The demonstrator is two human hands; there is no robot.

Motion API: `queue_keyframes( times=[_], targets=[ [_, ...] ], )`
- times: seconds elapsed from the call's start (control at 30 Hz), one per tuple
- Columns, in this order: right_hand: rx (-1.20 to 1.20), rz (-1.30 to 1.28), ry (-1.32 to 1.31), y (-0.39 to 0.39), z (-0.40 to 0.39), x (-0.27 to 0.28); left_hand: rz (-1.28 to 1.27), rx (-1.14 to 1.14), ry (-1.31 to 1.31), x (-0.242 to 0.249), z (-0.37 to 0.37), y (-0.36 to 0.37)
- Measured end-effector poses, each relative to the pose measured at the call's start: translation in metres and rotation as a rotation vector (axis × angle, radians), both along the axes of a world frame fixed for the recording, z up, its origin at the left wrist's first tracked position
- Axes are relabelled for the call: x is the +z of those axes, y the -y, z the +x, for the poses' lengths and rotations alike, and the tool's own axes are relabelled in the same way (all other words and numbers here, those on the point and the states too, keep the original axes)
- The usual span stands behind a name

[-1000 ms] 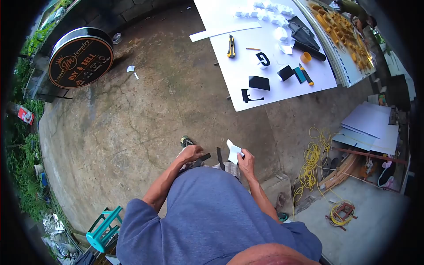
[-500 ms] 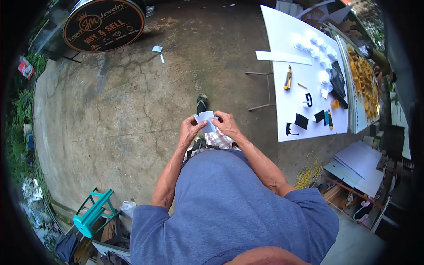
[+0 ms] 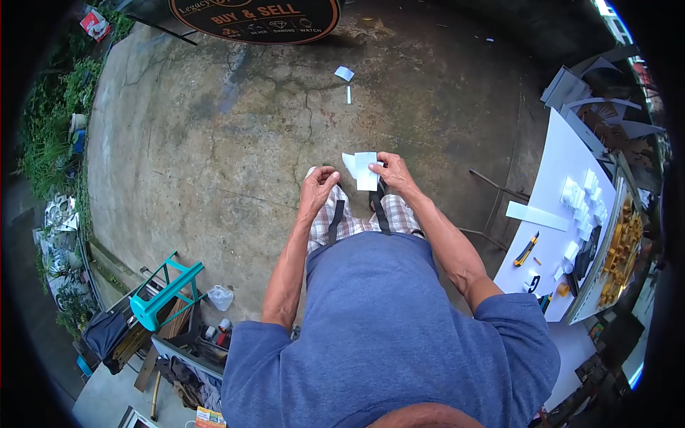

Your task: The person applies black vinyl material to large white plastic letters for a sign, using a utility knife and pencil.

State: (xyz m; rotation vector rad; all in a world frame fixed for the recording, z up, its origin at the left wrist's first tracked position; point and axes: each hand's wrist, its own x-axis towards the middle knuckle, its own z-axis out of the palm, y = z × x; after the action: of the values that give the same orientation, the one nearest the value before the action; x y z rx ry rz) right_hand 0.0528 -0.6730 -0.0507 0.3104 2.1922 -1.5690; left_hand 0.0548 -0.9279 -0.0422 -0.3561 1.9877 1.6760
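Between the thumb and fingers of my right hand [image 3: 392, 173] is a small rectangular piece of white paper [image 3: 365, 171], held upright in front of my lap. A second white flap [image 3: 349, 165] sticks out from its left side. My left hand [image 3: 317, 191] is a short way to the left, apart from the paper, with its fingers curled and thumb and fingertips close together. I cannot tell whether anything small is pinched there. Below both hands are my plaid shorts [image 3: 354, 227] with dark straps.
Paper scraps [image 3: 344, 73] lie on the concrete floor ahead, near a round black sign [image 3: 264, 25]. To the right, a white-topped table [image 3: 546, 167] bears a yellow utility knife [image 3: 526, 249], a black letter G and white shapes. A teal stool [image 3: 168, 292] lies at lower left.
My hands have separated: the left has let go of the paper and moved left, while the right keeps it. The view has turned left, so the table sits farther right.
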Motion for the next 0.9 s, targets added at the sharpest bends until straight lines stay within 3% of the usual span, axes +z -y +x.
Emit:
queue_keyframes(
  times=[0.1,0.17,0.23,0.3,0.33,0.43,0.57,0.8,0.9],
  targets=[
    [-0.063,0.117,0.055,-0.008,-0.058,-0.036,-0.164,-0.114,-0.051,-0.039,-0.057,0.032],
    [-0.067,0.221,0.122,-0.013,-0.095,-0.066,-0.596,-0.423,-0.128,-0.065,-0.102,0.051],
    [-0.107,0.260,0.139,-0.018,-0.126,-0.110,-0.586,-0.499,-0.088,-0.094,-0.146,0.067],
    [-0.103,0.348,0.189,-0.016,-0.159,-0.148,-0.844,-0.692,-0.079,-0.118,-0.176,0.080],
    [-0.141,0.315,0.199,-0.014,-0.176,-0.171,-0.801,-0.767,0.127,-0.134,-0.194,0.087],
    [-0.198,0.354,0.258,-0.004,-0.234,-0.246,-0.748,-0.791,0.135,-0.195,-0.203,0.121],
    [-0.059,0.388,0.052,-0.003,-0.304,-0.377,-0.848,-0.934,0.186,-0.214,-0.219,0.122],
    [-0.002,0.491,-0.082,0.004,-0.415,-0.567,-0.969,-0.665,0.097,-0.225,-0.296,0.123],
    [0.068,0.570,-0.073,0.008,-0.458,-0.618,-0.978,-0.606,0.113,-0.230,-0.330,0.114]
  ],
)
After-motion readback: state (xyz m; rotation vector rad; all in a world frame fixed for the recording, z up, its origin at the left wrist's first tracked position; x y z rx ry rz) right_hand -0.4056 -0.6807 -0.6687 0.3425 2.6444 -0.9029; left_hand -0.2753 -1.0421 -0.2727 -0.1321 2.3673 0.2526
